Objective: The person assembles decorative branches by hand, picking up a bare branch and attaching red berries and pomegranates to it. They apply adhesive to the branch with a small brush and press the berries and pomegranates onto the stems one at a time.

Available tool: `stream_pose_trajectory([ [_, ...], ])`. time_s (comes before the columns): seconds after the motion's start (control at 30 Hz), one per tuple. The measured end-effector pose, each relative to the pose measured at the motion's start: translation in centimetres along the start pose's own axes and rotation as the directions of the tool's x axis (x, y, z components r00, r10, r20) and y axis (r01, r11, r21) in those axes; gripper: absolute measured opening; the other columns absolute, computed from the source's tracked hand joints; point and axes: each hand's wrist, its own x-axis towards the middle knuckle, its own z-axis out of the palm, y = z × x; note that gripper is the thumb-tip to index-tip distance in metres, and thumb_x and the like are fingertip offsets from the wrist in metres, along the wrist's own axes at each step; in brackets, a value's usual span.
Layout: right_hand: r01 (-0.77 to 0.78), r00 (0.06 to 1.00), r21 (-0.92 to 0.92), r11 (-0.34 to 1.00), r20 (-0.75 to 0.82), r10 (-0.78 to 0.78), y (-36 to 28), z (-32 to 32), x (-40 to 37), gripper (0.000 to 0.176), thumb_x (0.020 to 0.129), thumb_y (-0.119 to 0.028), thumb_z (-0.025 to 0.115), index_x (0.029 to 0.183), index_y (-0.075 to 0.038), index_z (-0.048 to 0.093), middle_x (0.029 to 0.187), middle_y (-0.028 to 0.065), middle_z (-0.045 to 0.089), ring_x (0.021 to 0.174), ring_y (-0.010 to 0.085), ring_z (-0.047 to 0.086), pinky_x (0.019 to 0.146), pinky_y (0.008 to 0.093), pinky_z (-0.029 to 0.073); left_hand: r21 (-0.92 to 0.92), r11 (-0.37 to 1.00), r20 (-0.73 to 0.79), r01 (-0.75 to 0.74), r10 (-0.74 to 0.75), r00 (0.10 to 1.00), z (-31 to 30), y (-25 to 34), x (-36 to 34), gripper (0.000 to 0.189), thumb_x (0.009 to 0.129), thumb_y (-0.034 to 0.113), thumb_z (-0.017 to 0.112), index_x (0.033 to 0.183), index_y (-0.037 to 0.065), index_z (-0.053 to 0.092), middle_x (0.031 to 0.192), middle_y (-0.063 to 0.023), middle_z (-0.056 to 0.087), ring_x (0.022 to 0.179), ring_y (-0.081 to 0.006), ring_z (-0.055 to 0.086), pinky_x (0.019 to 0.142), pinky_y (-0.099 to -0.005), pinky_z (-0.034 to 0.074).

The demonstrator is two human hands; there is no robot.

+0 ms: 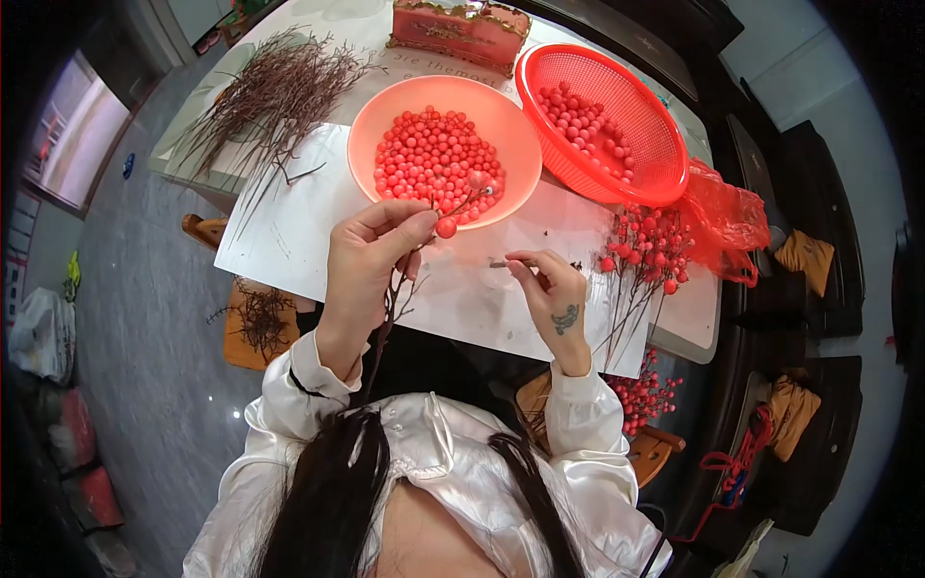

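Note:
My left hand [366, 260] is closed on a dark, thin artificial berry branch [389, 308]. A red berry [446, 227] and a paler one sit on its upper twigs, in front of the bowl's near rim. My right hand [554, 299] hovers over the white board, thumb and forefinger pinching a short dark stick-like piece [497, 264] too small to name. Just beyond my hands stands a pale orange bowl [361, 116] of loose red berries [438, 159]. Finished-looking berry sprigs [646, 250] lie right of my right hand.
A red plastic basket [665, 144] with more berries is tilted beside the bowl. Bare brown twigs [279, 91] are heaped at the table's left. A red plastic bag [727, 222] lies at the right, a red tissue box [462, 34] at the back. Wooden stools [255, 332] stand below the table edge.

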Motion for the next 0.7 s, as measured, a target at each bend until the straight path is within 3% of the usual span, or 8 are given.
stream_pose_trajectory([
  [0.1,-0.034,0.998,0.054,0.998,-0.053,0.037,0.5,-0.1,-0.1,0.011,0.082,-0.007,0.061,0.088,0.001,0.064,0.069,0.0031,0.059,0.054,0.0043,0.046,0.047,0.0189,0.033,0.092,0.996,0.047,-0.012,0.008,0.999,-0.1,0.6,0.9,0.013,0.079,0.009,0.063,0.085,-0.002,0.063,0.071,-0.0069,0.064,0.048,-0.0045,0.047,0.043,-0.017,0.037],
  [0.27,-0.137,0.982,0.132,0.982,-0.112,0.152,0.8,-1.3,0.0,0.014,0.085,-0.01,0.059,0.089,0.002,0.063,0.072,0.0016,0.059,0.062,0.0051,0.051,0.054,0.0176,0.038,0.226,0.972,0.168,0.064,-0.104,0.98,0.2,0.4,1.4,0.01,0.08,0.008,0.062,0.083,-0.001,0.062,0.072,-0.0069,0.064,0.048,-0.0031,0.046,0.043,-0.0155,0.034],
  [0.37,-0.105,0.976,0.219,0.97,-0.166,0.143,1.2,-1.0,0.0,0.01,0.082,-0.008,0.061,0.085,0.001,0.063,0.067,0.0042,0.059,0.051,0.0042,0.043,0.046,0.0195,0.032,0.277,0.953,0.21,0.122,-0.184,0.96,0.3,-0.2,1.1,0.011,0.08,0.009,0.062,0.082,-0.001,0.063,0.071,-0.0054,0.064,0.048,-0.0027,0.045,0.043,-0.0156,0.034],
  [0.47,-0.105,0.968,0.228,0.968,-0.199,0.152,1.0,-1.2,-0.1,0.012,0.083,-0.009,0.06,0.085,0.002,0.063,0.066,0.0032,0.058,0.053,0.0037,0.045,0.047,0.0185,0.033,0.305,0.935,0.227,0.179,-0.254,0.94,0.0,-0.9,1.0,0.011,0.08,0.009,0.062,0.082,-0.001,0.063,0.071,-0.0054,0.063,0.048,-0.0029,0.045,0.043,-0.0157,0.034],
  [0.57,-0.206,0.932,0.305,0.93,-0.228,0.282,0.2,-2.5,0.0,0.014,0.084,-0.012,0.06,0.086,0.002,0.063,0.068,0.0,0.058,0.057,0.0028,0.047,0.05,0.0166,0.034,0.317,0.926,0.26,0.208,-0.295,0.919,0.1,-1.5,0.8,0.011,0.08,0.009,0.062,0.081,-0.002,0.062,0.071,-0.0062,0.063,0.048,-0.0029,0.045,0.043,-0.016,0.034],
  [0.7,-0.181,0.894,0.531,0.828,-0.262,0.363,0.3,-4.2,0.7,0.017,0.086,-0.016,0.058,0.085,0.0,0.063,0.066,-0.002,0.054,0.049,0.0,0.038,0.043,0.0163,0.026,0.335,0.909,0.327,0.25,-0.361,0.874,1.2,-2.5,0.6,0.012,0.074,0.01,0.062,0.077,-0.002,0.062,0.068,-0.0053,0.063,0.046,-0.003,0.044,0.041,-0.0164,0.035],
])
